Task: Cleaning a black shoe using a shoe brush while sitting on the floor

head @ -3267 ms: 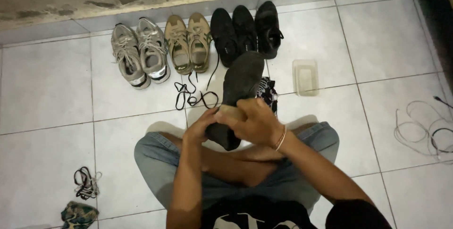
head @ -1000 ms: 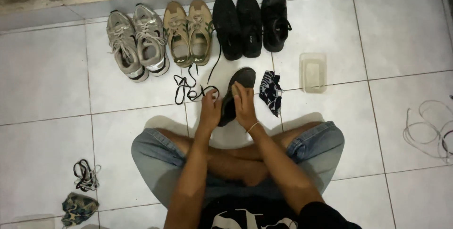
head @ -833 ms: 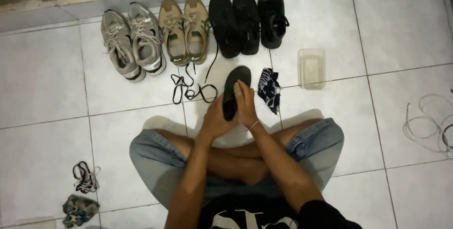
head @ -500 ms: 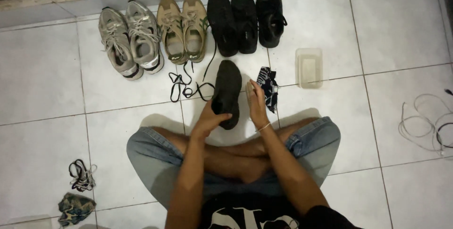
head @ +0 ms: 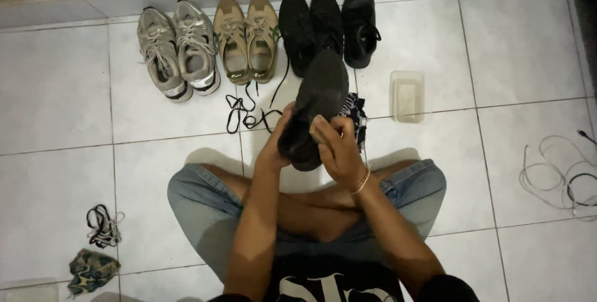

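Floor (head: pixel 74 90): white tiles, running to a grey wall base at 12 o'clock.
Person: sits cross-legged at 6 o'clock in cut-off jeans (head: pixel 199 209) and a black printed shirt.
Shoe row: along the wall at 12 o'clock, from 11 to 1, a grey pair (head: pixel 177 47), a tan pair (head: pixel 247 37), a black pair (head: pixel 311 25), then a lone black shoe (head: pixel 359 23).
Black shoe in hand (head: pixel 314 109): held up at centre over the lap, toe towards 12 o'clock, its tip overlapping the black pair in the view.
Left hand (head: pixel 273 146): wrapped round the shoe's heel end from 9 o'clock, fingers closed on it.
Right hand (head: pixel 339 149): closed against the shoe's side from 3 o'clock, fingers bent, pressing something small and pale; what it is, I cannot tell.
Cables (head: pixel 559 171): white and dark loops on the floor at 3 o'clock.
Soap box (head: pixel 407 95): clear tray with a pale bar, at 1 o'clock, near the shoe.
Dark cloth (head: pixel 356 112): patterned, on the floor just behind the right hand.
Black laces (head: pixel 245 109): loose at 11 o'clock of the hands.
Lace bundle (head: pixel 102 226) and crumpled rag (head: pixel 90 269): at 8 o'clock, well apart.
Risk: likely a loose left-hand hold would let the shoe twist and drop onto the cloth or laces; a hard push might knock the row.
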